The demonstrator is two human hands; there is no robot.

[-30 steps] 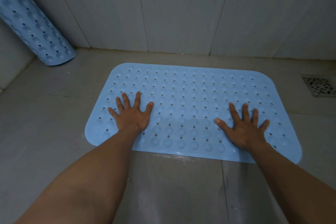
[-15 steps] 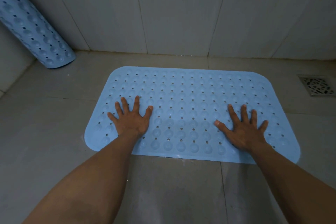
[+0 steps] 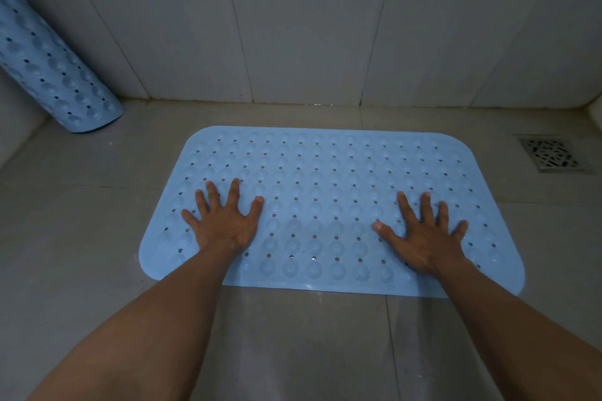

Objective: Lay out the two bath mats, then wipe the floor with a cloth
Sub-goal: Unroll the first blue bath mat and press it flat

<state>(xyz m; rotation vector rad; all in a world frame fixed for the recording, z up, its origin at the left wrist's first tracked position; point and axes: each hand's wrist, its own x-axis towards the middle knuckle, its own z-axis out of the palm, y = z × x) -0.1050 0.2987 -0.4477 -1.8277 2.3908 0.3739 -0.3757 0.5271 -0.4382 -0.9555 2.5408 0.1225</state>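
The first bath mat (image 3: 325, 172), pale blue and dotted with holes and round bumps, lies unrolled on the floor (image 3: 81, 238) a little way out from the tiled wall (image 3: 293, 26), with a drain grate (image 3: 550, 155) off its far right corner. The left hand (image 3: 224, 225) presses on the near left part of the mat and the right hand (image 3: 423, 234) on the near right part. Each grip is spread wide, fingers straight and splayed, palm down on the rubber and pinching nothing. The step in hand looks to be seating this first mat, pushing it flat so it takes to the tiles. Its edges appear to lie down all round, so that step seems nearly finished. The second bath mat (image 3: 55, 75) is rolled into a tube and leans in the left corner with its lower end on the floor, well apart from both hands. The next move calls for lifting the palms, reaching left for the roll, and opening it out on bare floor beside the first mat. No cloth is in view, so the wiping is not yet begun and a cloth will have to be fetched.
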